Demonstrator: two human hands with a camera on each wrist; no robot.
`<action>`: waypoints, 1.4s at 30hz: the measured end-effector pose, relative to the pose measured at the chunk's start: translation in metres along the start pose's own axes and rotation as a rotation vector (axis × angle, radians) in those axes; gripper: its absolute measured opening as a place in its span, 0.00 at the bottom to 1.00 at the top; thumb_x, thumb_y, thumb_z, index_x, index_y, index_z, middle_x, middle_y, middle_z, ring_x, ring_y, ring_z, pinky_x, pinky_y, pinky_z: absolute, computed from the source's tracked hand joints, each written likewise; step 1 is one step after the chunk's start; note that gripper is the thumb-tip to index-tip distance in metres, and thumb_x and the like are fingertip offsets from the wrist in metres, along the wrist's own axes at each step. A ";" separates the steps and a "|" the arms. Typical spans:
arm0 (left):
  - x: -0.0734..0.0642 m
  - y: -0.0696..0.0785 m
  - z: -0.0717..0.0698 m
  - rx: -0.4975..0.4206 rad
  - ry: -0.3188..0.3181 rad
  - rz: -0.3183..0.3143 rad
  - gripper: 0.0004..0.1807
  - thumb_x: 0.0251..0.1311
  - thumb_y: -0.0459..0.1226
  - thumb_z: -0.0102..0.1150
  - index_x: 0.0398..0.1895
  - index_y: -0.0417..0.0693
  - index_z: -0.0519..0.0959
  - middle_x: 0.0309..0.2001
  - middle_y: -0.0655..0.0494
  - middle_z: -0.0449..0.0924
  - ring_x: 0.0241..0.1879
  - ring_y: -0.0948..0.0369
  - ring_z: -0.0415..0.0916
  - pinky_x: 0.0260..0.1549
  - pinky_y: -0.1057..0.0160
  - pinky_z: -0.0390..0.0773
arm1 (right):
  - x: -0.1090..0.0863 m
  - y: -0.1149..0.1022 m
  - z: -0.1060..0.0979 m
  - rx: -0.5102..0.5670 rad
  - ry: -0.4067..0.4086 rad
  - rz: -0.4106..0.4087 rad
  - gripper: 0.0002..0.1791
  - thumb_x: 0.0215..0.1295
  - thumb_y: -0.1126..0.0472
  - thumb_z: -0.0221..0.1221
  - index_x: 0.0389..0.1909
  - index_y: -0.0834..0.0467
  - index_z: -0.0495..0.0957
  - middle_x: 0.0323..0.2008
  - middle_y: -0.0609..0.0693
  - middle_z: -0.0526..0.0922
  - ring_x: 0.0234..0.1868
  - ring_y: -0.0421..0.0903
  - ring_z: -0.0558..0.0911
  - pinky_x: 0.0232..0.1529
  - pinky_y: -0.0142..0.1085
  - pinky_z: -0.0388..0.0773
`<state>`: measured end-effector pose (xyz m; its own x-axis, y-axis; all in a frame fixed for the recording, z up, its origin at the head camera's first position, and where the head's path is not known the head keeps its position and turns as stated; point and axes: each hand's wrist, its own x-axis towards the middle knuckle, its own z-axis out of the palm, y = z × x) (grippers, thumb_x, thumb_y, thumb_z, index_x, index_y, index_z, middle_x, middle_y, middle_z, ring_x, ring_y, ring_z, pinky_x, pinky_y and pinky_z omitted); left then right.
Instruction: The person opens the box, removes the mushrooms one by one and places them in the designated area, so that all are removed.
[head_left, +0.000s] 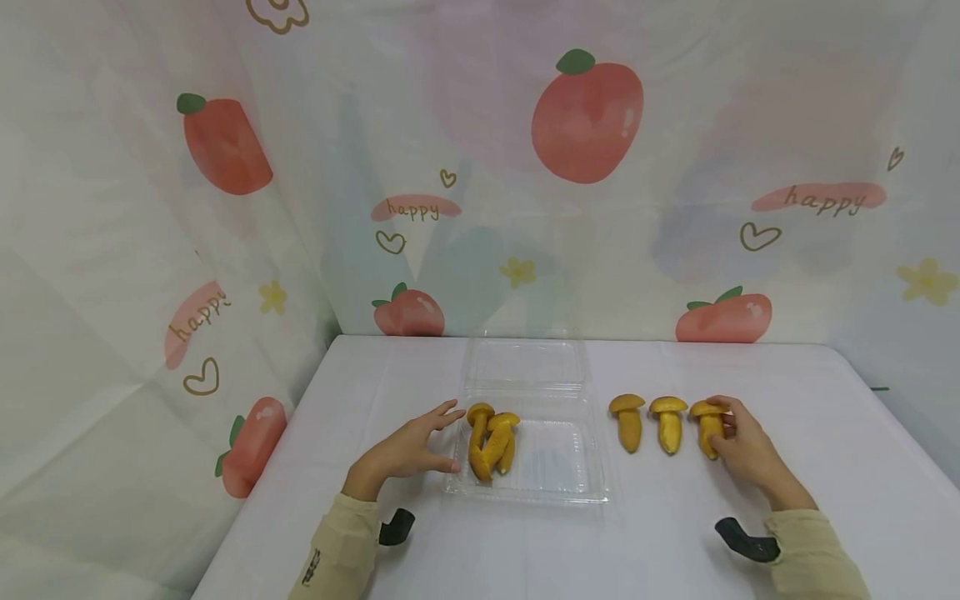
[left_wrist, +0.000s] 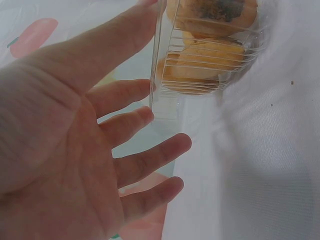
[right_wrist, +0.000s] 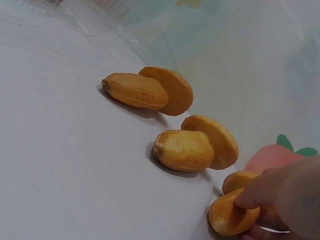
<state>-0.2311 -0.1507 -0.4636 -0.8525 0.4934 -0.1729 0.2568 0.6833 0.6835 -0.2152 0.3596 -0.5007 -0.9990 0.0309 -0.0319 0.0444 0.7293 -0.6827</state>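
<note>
In the head view a clear plastic box [head_left: 551, 454] with its lid [head_left: 525, 364] folded back lies on the table, several yellow-brown mushrooms [head_left: 491, 442] bunched at its left end. My left hand [head_left: 408, 450] is at the box's left rim, fingers spread and mostly straight, the thumb near the edge. To the right of the box, three mushrooms lie in a row: a left one [head_left: 628, 423], a middle one [head_left: 668, 425] and a right one [head_left: 708, 429]. My right hand [head_left: 746, 446] pinches the right one between thumb and fingers; the right wrist view shows the thumb on its stem [right_wrist: 235, 215].
A white cloth covers the table [head_left: 525, 550]. Behind it and on the left hang printed fabric walls [head_left: 480, 167] with fruit patterns. Black curved pieces stick out by the left wrist [head_left: 397, 527] and the right wrist [head_left: 747, 542].
</note>
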 end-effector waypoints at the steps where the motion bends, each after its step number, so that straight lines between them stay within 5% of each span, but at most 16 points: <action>1: 0.000 0.000 0.000 -0.001 -0.001 -0.002 0.46 0.56 0.44 0.74 0.78 0.55 0.63 0.82 0.51 0.50 0.79 0.43 0.53 0.72 0.33 0.60 | 0.000 0.000 0.000 -0.002 -0.001 0.000 0.32 0.68 0.74 0.51 0.71 0.73 0.53 0.62 0.77 0.64 0.53 0.69 0.72 0.39 0.32 0.78; 10: -0.001 0.002 0.000 -0.001 -0.002 -0.008 0.46 0.56 0.44 0.74 0.78 0.55 0.63 0.82 0.51 0.50 0.79 0.43 0.52 0.72 0.33 0.60 | -0.002 -0.001 0.000 -0.028 -0.015 0.002 0.35 0.68 0.72 0.52 0.73 0.72 0.50 0.63 0.78 0.62 0.56 0.72 0.71 0.49 0.52 0.82; 15: -0.001 0.001 0.000 0.006 -0.002 -0.012 0.46 0.56 0.44 0.74 0.78 0.55 0.63 0.82 0.51 0.50 0.79 0.43 0.52 0.72 0.33 0.59 | -0.002 -0.001 -0.002 -0.047 -0.029 -0.010 0.38 0.69 0.71 0.54 0.74 0.74 0.46 0.64 0.80 0.60 0.58 0.75 0.70 0.58 0.65 0.74; 21: -0.001 0.001 0.000 0.008 0.001 -0.009 0.46 0.56 0.44 0.75 0.78 0.55 0.63 0.82 0.51 0.50 0.79 0.43 0.52 0.72 0.34 0.59 | -0.003 -0.003 -0.008 -0.051 -0.060 0.021 0.41 0.70 0.67 0.54 0.76 0.73 0.42 0.64 0.82 0.59 0.60 0.78 0.69 0.58 0.66 0.75; 32: 0.000 0.001 0.000 0.005 0.003 -0.001 0.46 0.56 0.44 0.75 0.77 0.54 0.63 0.82 0.50 0.50 0.79 0.43 0.52 0.72 0.33 0.59 | -0.005 -0.011 -0.020 -0.085 -0.127 0.115 0.46 0.79 0.45 0.47 0.77 0.71 0.34 0.68 0.86 0.50 0.66 0.83 0.60 0.61 0.72 0.67; 42: 0.000 0.000 0.001 0.009 0.005 0.001 0.46 0.56 0.44 0.74 0.78 0.54 0.63 0.82 0.51 0.50 0.79 0.43 0.53 0.72 0.33 0.60 | -0.010 -0.021 -0.027 -0.112 -0.076 0.111 0.45 0.80 0.46 0.46 0.77 0.71 0.36 0.68 0.86 0.49 0.65 0.83 0.56 0.61 0.76 0.62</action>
<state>-0.2308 -0.1504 -0.4638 -0.8543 0.4916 -0.1687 0.2620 0.6877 0.6771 -0.2062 0.3621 -0.4666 -0.9847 0.0668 -0.1608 0.1498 0.7959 -0.5866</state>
